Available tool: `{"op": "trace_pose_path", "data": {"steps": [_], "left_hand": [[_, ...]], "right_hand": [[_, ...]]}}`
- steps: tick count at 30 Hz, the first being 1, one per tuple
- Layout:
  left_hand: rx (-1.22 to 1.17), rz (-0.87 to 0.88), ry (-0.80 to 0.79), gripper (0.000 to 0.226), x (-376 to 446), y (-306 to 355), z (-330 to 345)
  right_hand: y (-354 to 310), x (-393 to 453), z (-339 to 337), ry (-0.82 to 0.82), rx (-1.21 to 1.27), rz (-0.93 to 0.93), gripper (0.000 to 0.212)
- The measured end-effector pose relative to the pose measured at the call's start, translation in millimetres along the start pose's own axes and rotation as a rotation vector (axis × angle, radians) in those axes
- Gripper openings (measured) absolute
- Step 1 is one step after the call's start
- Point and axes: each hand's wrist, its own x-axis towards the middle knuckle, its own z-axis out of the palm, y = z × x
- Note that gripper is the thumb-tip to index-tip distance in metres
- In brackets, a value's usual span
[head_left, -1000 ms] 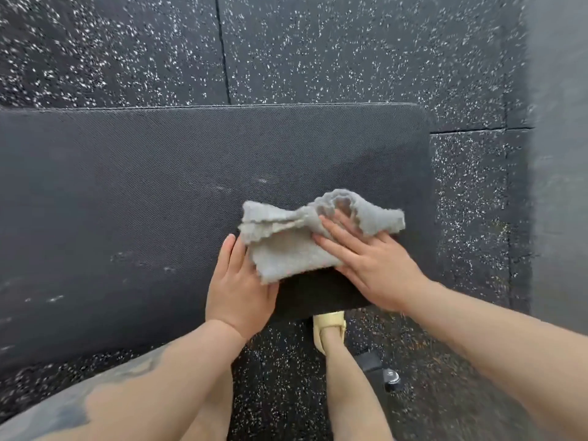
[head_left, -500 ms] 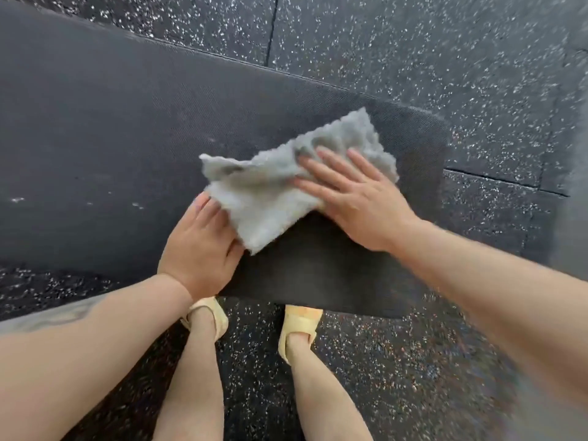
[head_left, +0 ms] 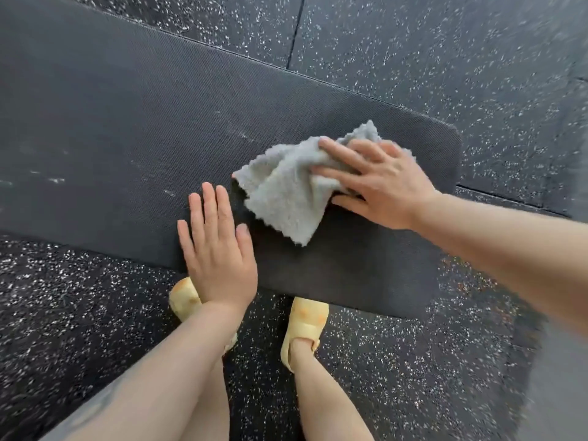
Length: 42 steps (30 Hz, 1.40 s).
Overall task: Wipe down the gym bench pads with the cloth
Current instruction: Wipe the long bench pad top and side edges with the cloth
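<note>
two hands work a dark textured gym bench pad [head_left: 127,122], seen from above. right hand [head_left: 378,183], fingers spread flat w/ thumb tucked against the fabric, presses a crumpled grey cloth [head_left: 286,192] onto the pad's right end; half a sec ago the cloth sat nearer the middle, so the stroke has swept toward the rounded corner. left hand [head_left: 216,246], which was at the cloth's edge, now lies apart from it, flat & relaxed on the near edge, bracing. that end looks nearly covered; pale smudges [head_left: 57,179] further left suggest more wiping ahead. yellow clogs [head_left: 305,326] stand on speckled rubber flooring [head_left: 445,58] below the surface. nothing blocks the cloth's path.
</note>
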Motion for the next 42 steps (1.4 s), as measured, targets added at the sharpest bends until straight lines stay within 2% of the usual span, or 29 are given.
{"op": "trace_pose_path", "data": {"steps": [3, 5, 6, 7, 10, 11, 12, 14, 17, 19, 21, 23, 25, 26, 28, 31, 33, 35, 38, 40, 42], "left_hand": [[-0.013, -0.045, 0.006, 0.06, 1.3, 6.5, 0.5], [-0.073, -0.04, 0.001, 0.06, 1.3, 4.9, -0.4], [-0.122, -0.032, -0.003, 0.06, 1.9, 2.4, -2.0], [-0.179, -0.02, -0.009, 0.06, 3.3, -2.3, -3.9], [-0.337, 0.043, 0.0, 0.048, 6.0, -21.6, -10.8], [-0.364, 0.051, -0.015, 0.048, 5.5, -27.4, -13.4], [-0.37, 0.06, -0.046, 0.053, 4.7, -31.5, -15.9], [-0.342, 0.115, -0.081, 0.061, 3.8, -36.5, -20.7], [-0.324, 0.142, -0.112, 0.059, 4.8, -36.3, -23.6], [-0.317, 0.124, -0.143, 0.061, 5.9, -34.3, -25.7], [-0.312, 0.116, -0.172, 0.061, 5.4, -32.5, -28.3], [-0.307, 0.117, -0.19, 0.062, 5.5, -33.1, -30.2], [-0.298, 0.133, -0.197, 0.062, 5.7, -35.2, -31.2], [-0.295, 0.141, -0.202, 0.062, 6.0, -35.7, -31.6], [-0.289, 0.148, -0.212, 0.061, 6.6, -36.5, -32.4], [-0.287, 0.14, -0.211, 0.061, 6.8, -35.2, -33.4], [-0.293, 0.132, -0.206, 0.061, 6.2, -34.5, -32.4], [-0.29, 0.134, -0.195, 0.061, 6.1, -34.9, -31.3], [-0.289, 0.143, -0.186, 0.061, 6.1, -35.2, -30.0], [-0.292, 0.149, -0.186, 0.061, 5.9, -35.3, -30.0], [-0.293, 0.152, -0.186, 0.061, 6.0, -35.1, -30.0]], "right_hand": [[-20.5, 71.7, -0.9, 0.067, 0.116, 0.338, 0.061], [-63.5, 102.5, 4.6, 0.149, 0.238, 0.523, 0.054], [-84.3, 103.1, 9.4, 0.195, 0.285, 0.546, 0.049], [-101.9, 93.9, 15.3, 0.226, 0.296, 0.475, 0.044], [-121.7, 29.5, 20.1, 0.154, 0.229, 0.007, 0.029], [-113.1, 10.6, 16.1, 0.101, 0.227, -0.07, 0.027], [-101.3, -4.1, 9.7, 0.068, 0.261, -0.051, 0.027], [-81.1, -17.4, -19.9, 0.054, 0.488, 0.223, 0.032], [-66.8, -9.2, -77.3, 0.204, 0.966, 0.705, 0.026], [-66.4, -5.5, -95.4, 0.312, 1.406, 0.934, 0.024], [-70.4, -5.5, -99.3, 0.376, 1.628, 1.119, 0.021], [-81.6, -7.4, -92.0, 0.424, 1.593, 1.253, 0.027], [-95.5, -10.9, -85.3, 0.473, 1.548, 1.34, 0.052], [-102.0, -12.6, -83.6, 0.487, 1.552, 1.331, 0.061], [-113.8, -16.5, -85.9, 0.475, 1.579, 1.248, 0.067], [-122.3, -22.2, -97.1, 0.44, 1.614, 1.039, 0.061], [-125.6, -27.1, -102.5, 0.376, 1.525, 0.909, 0.063], [-126.8, -33.9, -105.9, 0.302, 1.294, 0.821, 0.063], [-114.4, -43.7, -104.7, 0.312, 0.907, 0.767, 0.042], [-99.9, -44.5, -103.1, 0.369, 0.741, 0.78, 0.033], [-84.8, -40.0, -105.4, 0.511, 0.555, 0.778, 0.019]]}}
